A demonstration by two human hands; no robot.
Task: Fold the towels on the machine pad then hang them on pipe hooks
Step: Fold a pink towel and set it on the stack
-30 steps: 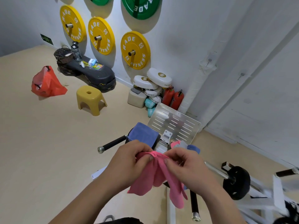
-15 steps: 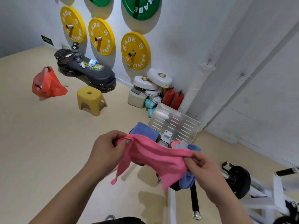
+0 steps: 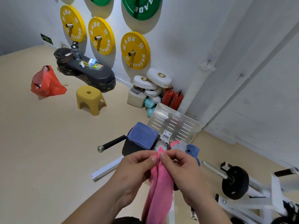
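**Pink towel pinched corner to corner in front of the pad**

Nearest the camera, the left hand and right hand meet fingertip to fingertip. Each pinches the top edge of a soft, fuzzy pink towel between thumb and forefinger. The cloth hangs doubled in a long, narrow drape toward six o'clock, held in the air and off the pad.

Just beyond the hands, at twelve o'clock, the black rounded machine pad carries a blue towel, folded flat into a neat rectangle with a nubby weave. At one o'clock from the hands a crumpled heap of loose towels shows pink, grey and blue. A shiny slotted metal footplate slopes up behind them. At three o'clock a matte black weight disc sits on a chrome bar.

Farther off, at ten o'clock, stand a squat yellow plastic stool and a wrinkled red bag. Glossy yellow plates hang on pegs on the white wall.

Half a second ago the hands were apart, with the pink towel stretched wide between them. Now the hands have come together and the cloth falls in two layers.
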